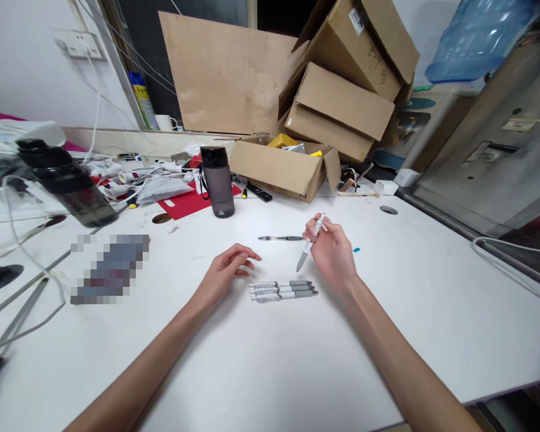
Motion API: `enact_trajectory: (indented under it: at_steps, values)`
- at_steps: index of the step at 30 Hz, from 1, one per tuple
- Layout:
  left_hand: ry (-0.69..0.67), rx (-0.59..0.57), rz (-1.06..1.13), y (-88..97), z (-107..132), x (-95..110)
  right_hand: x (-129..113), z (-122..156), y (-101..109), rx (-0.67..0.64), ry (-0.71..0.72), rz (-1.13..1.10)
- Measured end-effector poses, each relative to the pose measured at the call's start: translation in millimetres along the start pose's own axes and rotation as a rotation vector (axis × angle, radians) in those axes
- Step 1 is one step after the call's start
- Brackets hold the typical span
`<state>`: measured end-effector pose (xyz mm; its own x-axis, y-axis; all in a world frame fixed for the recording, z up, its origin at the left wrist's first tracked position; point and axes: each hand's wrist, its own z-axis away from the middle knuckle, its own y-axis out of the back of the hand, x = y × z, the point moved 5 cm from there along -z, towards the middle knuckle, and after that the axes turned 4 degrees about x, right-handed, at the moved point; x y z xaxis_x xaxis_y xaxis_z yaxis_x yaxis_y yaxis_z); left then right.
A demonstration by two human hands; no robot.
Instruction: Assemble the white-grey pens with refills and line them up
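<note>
My right hand [330,249] grips a white pen [309,245] with a grey grip, its grey end pointing down to the left above the white table [270,366]. Slightly below, several similar white and grey pens [282,291] lie side by side in a small stack of rows. My left hand [231,264] hovers or rests just to the left of them, fingers loosely bent and apart, with nothing in it. Farther back lies a dark pen [279,238], its right end close to my right hand's fingers.
A dark bottle [218,183] stands behind the pens, and another bottle [67,183] tilts in view at left. An open cardboard box [274,168] sits at the back. A blurred-out flat object [112,270] lies left. Cables and a red sheet [184,204] clutter the back left.
</note>
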<state>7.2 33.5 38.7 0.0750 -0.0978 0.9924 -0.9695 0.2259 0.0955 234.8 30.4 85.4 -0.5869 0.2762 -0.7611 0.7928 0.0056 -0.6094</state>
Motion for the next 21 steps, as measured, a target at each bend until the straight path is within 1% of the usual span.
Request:
enact_trajectory:
  at_steps: [2,5,6,8,12,16,18,21]
  values:
    - [-0.013,-0.005,-0.003,-1.1,1,2,4,3,-5,-0.068,0.024,0.171]
    - [-0.048,-0.013,-0.008,-3.2,3,8,9,11,-12,-0.195,0.043,0.520]
    - [-0.062,-0.015,-0.013,-3.7,4,10,11,14,-14,-0.239,0.034,0.612]
    - [-0.086,-0.019,-0.024,-4.6,5,14,15,20,-16,-0.316,-0.016,0.726]
    - [-0.141,-0.067,-0.052,-8.9,7,19,23,29,-19,-0.430,-0.133,0.779]
    - [-0.176,-0.150,-0.088,-16.4,9,18,31,35,-23,-0.536,-0.181,0.766]
    - [-0.185,-0.166,-0.113,-18.5,9,18,33,37,-23,-0.552,-0.193,0.771]
    - [-0.181,-0.158,-0.103,-18.2,9,17,31,38,-23,-0.555,-0.214,0.783]
